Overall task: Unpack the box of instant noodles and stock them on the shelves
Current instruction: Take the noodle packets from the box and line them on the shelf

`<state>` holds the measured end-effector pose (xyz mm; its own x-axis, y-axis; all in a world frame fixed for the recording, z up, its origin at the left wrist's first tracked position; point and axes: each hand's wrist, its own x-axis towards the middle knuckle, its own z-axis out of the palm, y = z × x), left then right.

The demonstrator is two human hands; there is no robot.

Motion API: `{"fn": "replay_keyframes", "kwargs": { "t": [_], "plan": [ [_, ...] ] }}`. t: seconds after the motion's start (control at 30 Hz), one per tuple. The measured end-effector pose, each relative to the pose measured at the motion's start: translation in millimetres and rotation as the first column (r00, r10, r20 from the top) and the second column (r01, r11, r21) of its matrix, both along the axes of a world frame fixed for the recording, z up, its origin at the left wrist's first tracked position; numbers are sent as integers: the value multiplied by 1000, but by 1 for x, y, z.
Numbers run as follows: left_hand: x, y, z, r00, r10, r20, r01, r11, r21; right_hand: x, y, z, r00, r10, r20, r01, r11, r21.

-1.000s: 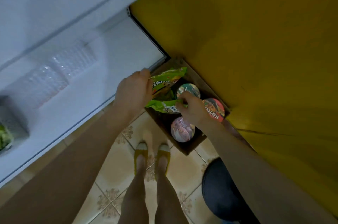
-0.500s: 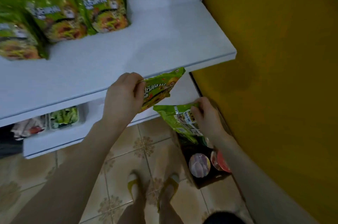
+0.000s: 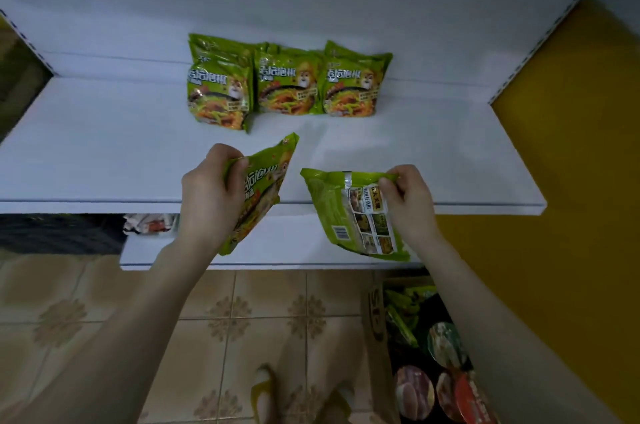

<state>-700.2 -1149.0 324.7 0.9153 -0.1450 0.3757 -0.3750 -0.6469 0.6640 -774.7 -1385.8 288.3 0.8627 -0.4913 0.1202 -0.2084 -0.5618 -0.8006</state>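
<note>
Left grip (image 3: 211,188) was clamped on the front-up pkt (image 3: 263,188) at its top seam, right grip (image 3: 408,195) likewise on the back-up pkt (image 3: 332,212), both over the shelf (image 3: 104,146) front edge. Pkts were judged light, crinkly & crushable, so best taken by the seam.

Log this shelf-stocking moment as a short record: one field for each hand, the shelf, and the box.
left hand: grips front-facing packet at its top edge
right hand: fingers pinch back-facing packet at its top edge, barcode side showing
held packets: in the air at the shelf's front edge, not yet set down
shelf: white; row of green packets near the back, three across
box: on the floor at lower right, holds cups and more green packets
</note>
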Motion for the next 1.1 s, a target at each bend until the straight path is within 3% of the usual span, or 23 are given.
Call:
{"fn": "replay_keyframes", "kwargs": {
  "t": [0.23, 0.47, 0.67, 0.9, 1.1],
  "plan": [
    [25, 28, 2, 994, 106, -29, -107, 994, -14, 63, 14, 20, 994, 42, 100, -38, 998, -43],
    [45, 28, -2, 945, 315, -87, -318, 948, -21, 140, 5, 15, 970, 127, 208, -114, 991, -72],
    [59, 15, -11, 868, 483, -114, -488, 872, -23, 171, 22, -32, 945, 318, 76, -311, 946, -94],
    [60, 18, -27, 748, 629, -212, -652, 755, -61, 151, 79, -86, 849, 524, -65, -528, 839, -130],
    [58, 31, -37, 733, 634, -246, -665, 743, -67, 138, 102, -118, 815, 550, -182, -574, 809, -126]
  ]
}}
